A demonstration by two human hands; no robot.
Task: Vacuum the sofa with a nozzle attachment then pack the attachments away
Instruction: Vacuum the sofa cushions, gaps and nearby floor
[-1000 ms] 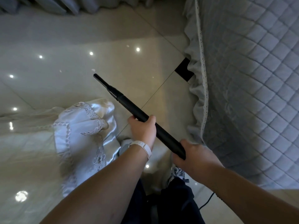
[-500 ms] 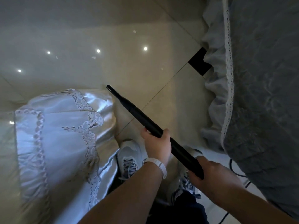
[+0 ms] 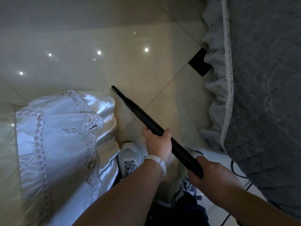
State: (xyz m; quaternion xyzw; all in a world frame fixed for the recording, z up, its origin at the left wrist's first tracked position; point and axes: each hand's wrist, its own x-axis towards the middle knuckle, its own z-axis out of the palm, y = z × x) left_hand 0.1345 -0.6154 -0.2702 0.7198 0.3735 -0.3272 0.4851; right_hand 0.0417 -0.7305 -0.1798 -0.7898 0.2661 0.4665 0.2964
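Both hands grip the black vacuum wand [image 3: 164, 136]: left hand [image 3: 158, 144] mid-tube, right hand [image 3: 211, 175] at its rear end, its crevice nozzle [image 3: 121, 95] beside the satin cushion [image 3: 65, 136].

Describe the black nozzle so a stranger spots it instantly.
Above the glossy beige tiled floor, between the silvery embroidered satin cloth and grey quilted cover, left hand and right hand grip a long black tube. Only it is slim, rigid and tapering.
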